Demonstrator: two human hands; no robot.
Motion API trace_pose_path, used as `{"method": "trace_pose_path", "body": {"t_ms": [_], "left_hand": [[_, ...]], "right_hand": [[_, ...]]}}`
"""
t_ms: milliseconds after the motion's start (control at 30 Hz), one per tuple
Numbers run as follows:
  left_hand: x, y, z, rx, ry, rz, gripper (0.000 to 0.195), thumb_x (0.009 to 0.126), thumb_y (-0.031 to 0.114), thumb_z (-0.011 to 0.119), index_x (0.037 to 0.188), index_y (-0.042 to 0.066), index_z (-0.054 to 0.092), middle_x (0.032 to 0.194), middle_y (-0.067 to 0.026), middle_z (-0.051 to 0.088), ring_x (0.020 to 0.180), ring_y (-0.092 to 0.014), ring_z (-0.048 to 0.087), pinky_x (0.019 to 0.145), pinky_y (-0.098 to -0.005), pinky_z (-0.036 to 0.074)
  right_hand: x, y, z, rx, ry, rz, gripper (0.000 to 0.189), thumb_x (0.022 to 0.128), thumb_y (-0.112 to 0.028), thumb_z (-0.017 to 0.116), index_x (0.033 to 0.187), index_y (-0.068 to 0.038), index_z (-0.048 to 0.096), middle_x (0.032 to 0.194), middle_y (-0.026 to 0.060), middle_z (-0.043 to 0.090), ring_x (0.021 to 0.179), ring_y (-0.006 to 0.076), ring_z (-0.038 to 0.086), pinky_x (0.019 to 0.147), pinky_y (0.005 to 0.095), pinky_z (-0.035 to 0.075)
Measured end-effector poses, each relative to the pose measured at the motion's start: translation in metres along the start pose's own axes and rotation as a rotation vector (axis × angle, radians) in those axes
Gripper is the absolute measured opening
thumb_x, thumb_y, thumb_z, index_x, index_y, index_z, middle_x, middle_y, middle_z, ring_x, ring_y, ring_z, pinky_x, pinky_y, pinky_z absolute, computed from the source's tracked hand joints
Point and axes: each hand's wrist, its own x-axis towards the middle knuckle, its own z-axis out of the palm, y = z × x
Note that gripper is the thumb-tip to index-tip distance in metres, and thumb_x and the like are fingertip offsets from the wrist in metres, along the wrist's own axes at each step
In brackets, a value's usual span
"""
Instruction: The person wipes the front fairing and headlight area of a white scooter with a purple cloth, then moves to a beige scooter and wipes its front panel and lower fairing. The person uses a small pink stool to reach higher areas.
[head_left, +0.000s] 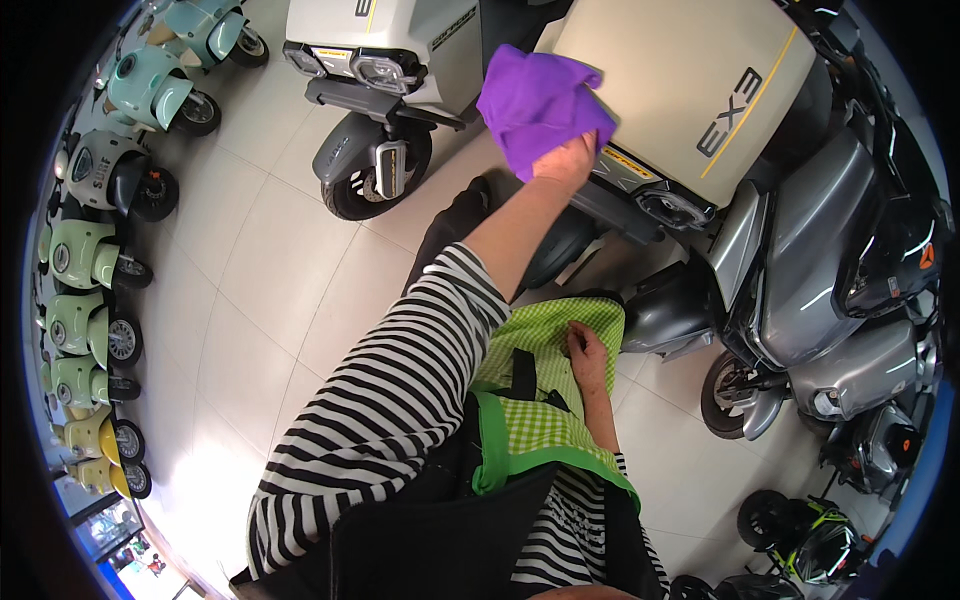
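My left hand (566, 161) reaches forward and grips a bunched purple cloth (536, 101). The cloth lies against the left front edge of a beige front panel (697, 67) on an electric scooter, above its headlight (671, 210). That panel bears dark lettering and a yellow stripe. Lower down, my right hand (589, 356) rests over the green checked apron (551, 420) at my front, its fingers loosely curled. Whether those fingers pinch the apron fabric is hidden.
A white scooter (352, 30) with a dark front wheel (375, 165) stands to the left. Close on the right is a silver-grey scooter (802, 240). Several pastel scooters (79, 322) line the far left wall. A black-and-green vehicle (817, 540) stands lower right. Pale tiles (247, 247) cover the floor.
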Motion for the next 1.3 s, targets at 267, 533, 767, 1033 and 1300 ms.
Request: {"method": "trace_pose_path", "body": {"t_ms": [267, 533, 767, 1033, 1300], "left_hand": [[-0.051, 0.030, 0.010, -0.241, -0.027, 0.199, 0.046, 0.095, 0.026, 0.051, 0.137, 0.007, 0.053, 0.149, -0.0194, 0.044, 0.134, -0.044, 0.041, 0.110, -0.0598, 0.033], [0.034, -0.012, -0.015, -0.088, 0.211, 0.068, 0.046, 0.100, 0.035, 0.046, 0.136, 0.007, 0.054, 0.144, -0.0220, 0.048, 0.131, -0.045, 0.045, 0.110, -0.0555, 0.036], [0.119, -0.065, -0.027, -0.559, -0.285, -0.316, 0.074, 0.101, 0.063, 0.021, 0.131, 0.007, 0.060, 0.130, -0.0249, 0.060, 0.127, -0.041, 0.052, 0.110, -0.0434, 0.039], [0.122, -0.082, -0.006, -0.628, -0.377, -0.521, 0.070, 0.101, 0.060, 0.027, 0.130, 0.007, 0.061, 0.131, -0.0247, 0.059, 0.130, -0.040, 0.050, 0.109, -0.0429, 0.038], [0.033, -0.057, -0.035, -0.484, -0.134, -0.396, 0.057, 0.104, 0.044, 0.029, 0.112, 0.000, 0.064, 0.111, -0.0273, 0.065, 0.109, -0.047, 0.057, 0.097, -0.0501, 0.043]], "right_hand": [[-0.004, -0.016, -0.005, -0.093, -0.019, 0.013, 0.027, 0.096, -0.012, 0.061, 0.121, -0.004, 0.068, 0.100, 0.0139, 0.072, 0.089, 0.0233, 0.069, 0.078, 0.0339, 0.052], [-0.009, -0.006, -0.009, -0.103, 0.030, -0.018, 0.027, 0.096, -0.012, 0.060, 0.121, -0.004, 0.067, 0.104, 0.0141, 0.072, 0.092, 0.0232, 0.069, 0.081, 0.0338, 0.053], [-0.002, -0.008, -0.005, -0.154, -0.013, 0.022, 0.028, 0.096, -0.012, 0.061, 0.121, -0.005, 0.067, 0.102, 0.0117, 0.072, 0.090, 0.0201, 0.068, 0.080, 0.0314, 0.052], [0.005, -0.013, -0.004, -0.226, -0.001, 0.028, 0.028, 0.095, -0.015, 0.061, 0.121, -0.006, 0.067, 0.105, 0.0137, 0.072, 0.092, 0.0254, 0.070, 0.081, 0.0364, 0.055], [0.000, -0.010, -0.004, -0.192, 0.050, 0.003, 0.027, 0.094, -0.015, 0.063, 0.119, -0.008, 0.069, 0.101, 0.0123, 0.073, 0.088, 0.0252, 0.071, 0.078, 0.0353, 0.055]]}}
